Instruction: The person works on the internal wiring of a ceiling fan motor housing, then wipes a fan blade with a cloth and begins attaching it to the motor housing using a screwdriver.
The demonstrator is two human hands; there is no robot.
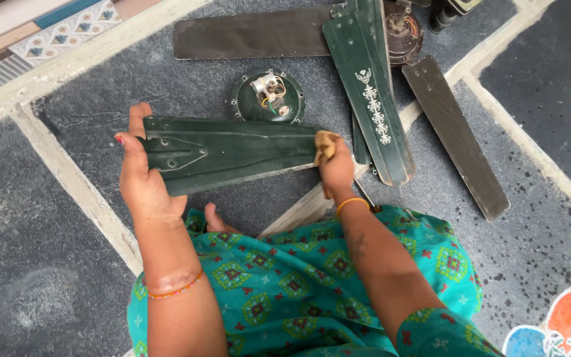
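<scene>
Stone floor (pixel 47 277). Left hand (pixel 141 182) grips blade (pixel 232 153) at 9 o'clock; right hand (pixel 336 168) fingers pinch cloth (pixel 325 145) at 3 o'clock. Wiping step; next stroke likely needs steady hold.

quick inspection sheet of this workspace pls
surface: dark stone floor with pale joints
job's things: green fan blade held flat; tan cloth at its end
clutter: blades on the floor, round motor cover, motor
grippers: left hand grips the blade's bracket end; right hand presses the cloth on it
cables: short wires in the motor cover
surroundings: patterned tiles top left, painted floor design bottom right
</scene>
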